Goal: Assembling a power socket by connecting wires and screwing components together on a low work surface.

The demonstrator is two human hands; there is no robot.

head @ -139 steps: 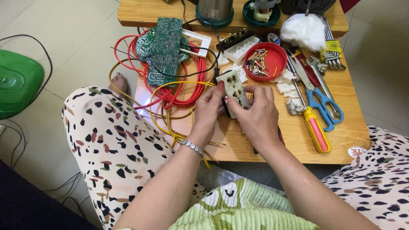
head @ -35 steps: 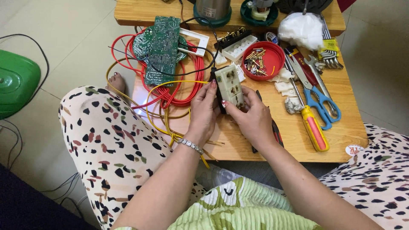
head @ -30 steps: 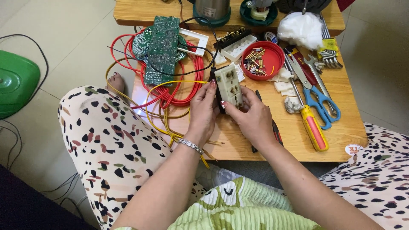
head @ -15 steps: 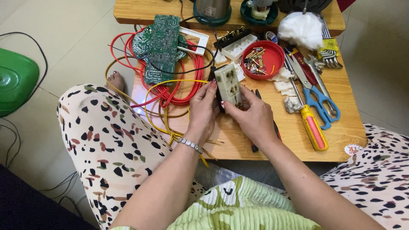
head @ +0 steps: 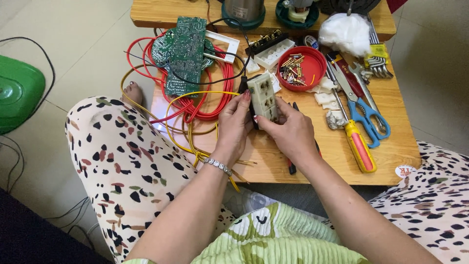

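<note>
Both hands hold a cream-white socket module [head: 262, 96] upright over the low wooden table [head: 386, 161]. My left hand [head: 234, 126], with a bracelet at the wrist, grips its left side. My right hand [head: 289, 132] clasps its lower right side. A black wire [head: 215, 80] runs from the module's top toward the green circuit board [head: 181, 55]. Coils of red wire [head: 215, 105] and yellow wire [head: 181, 142] lie just left of my hands.
A red bowl of small screws and metal parts [head: 301, 67], blue-handled scissors [head: 366, 113], a yellow-and-red screwdriver [head: 355, 144], spanners [head: 376, 58] and a white crumpled bag [head: 344, 34] lie on the table's right half. A green object [head: 19, 90] sits on the floor at left.
The socket module has been lifted and turned upright between my hands since the oldest frame. Over the last second my hands barely move.
</note>
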